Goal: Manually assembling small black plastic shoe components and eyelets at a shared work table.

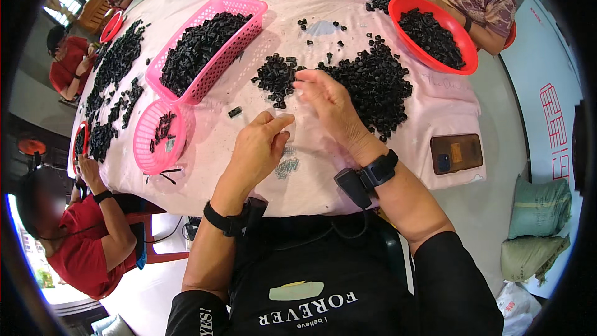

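My right hand (331,104) stretches over the pink tablecloth (311,168), its fingertips at the gap between a small heap of black plastic parts (277,76) and a larger heap (376,84). Whether its fingers pinch a part I cannot tell. My left hand (260,145) rests lower on the cloth with thumb and fingers pressed together; nothing shows in it. One loose black part (234,111) lies just left of my left hand. Both wrists carry black bands.
A rectangular pink basket (205,46) full of black parts and a round pink basket (160,135) lie to the left. A red bowl (433,32) with parts sits at the right, a brown phone (456,153) near the edge. Other people sit around the table.
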`<state>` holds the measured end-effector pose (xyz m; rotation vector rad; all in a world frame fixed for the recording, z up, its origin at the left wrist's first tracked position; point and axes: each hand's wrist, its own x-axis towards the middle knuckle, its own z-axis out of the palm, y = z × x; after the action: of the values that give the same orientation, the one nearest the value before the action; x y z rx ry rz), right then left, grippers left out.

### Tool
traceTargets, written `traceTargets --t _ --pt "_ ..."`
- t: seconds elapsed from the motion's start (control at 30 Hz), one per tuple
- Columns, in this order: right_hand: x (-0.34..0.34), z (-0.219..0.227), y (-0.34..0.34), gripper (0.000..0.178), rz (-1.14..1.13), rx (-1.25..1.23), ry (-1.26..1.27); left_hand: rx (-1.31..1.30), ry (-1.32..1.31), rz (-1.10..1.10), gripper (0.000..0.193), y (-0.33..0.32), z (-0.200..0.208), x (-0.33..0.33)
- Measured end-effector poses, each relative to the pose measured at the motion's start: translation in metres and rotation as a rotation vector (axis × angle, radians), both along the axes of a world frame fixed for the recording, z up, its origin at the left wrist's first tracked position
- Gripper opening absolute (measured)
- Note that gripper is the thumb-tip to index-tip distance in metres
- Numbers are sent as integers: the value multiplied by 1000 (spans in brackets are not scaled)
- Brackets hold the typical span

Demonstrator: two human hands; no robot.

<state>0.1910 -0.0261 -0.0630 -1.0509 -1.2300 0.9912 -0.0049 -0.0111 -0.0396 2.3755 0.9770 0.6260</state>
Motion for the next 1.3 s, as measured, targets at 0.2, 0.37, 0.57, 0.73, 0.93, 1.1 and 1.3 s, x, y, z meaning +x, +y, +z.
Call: traceTargets --t 0.2,0.37,0.57,0.73,0.93,1.1,1.3 --pt "4 -2 3 30 -281 -113 -13 2 -3 3 31 -1 0 0" --pt "4 -17 10 33 -301 214 -364 37 -26 -10 31 0 -2 -1" --pt "3 -13 9 44 -230 249 -577 16 -14 4 31 -1 -1 -2" --pt "1 -14 10 47 -214 225 -605 36 -31 -15 31 1 -4 -2" --pt "1 -11 9 43 -163 180 -445 40 -19 -7 31 0 -3 -2" --pt "1 -8 6 34 -213 129 -422 13 -28 0 31 1 -4 -2" --pt "-3 -11 9 18 -200 156 -568 34 -35 -3 31 0 -3 -2"
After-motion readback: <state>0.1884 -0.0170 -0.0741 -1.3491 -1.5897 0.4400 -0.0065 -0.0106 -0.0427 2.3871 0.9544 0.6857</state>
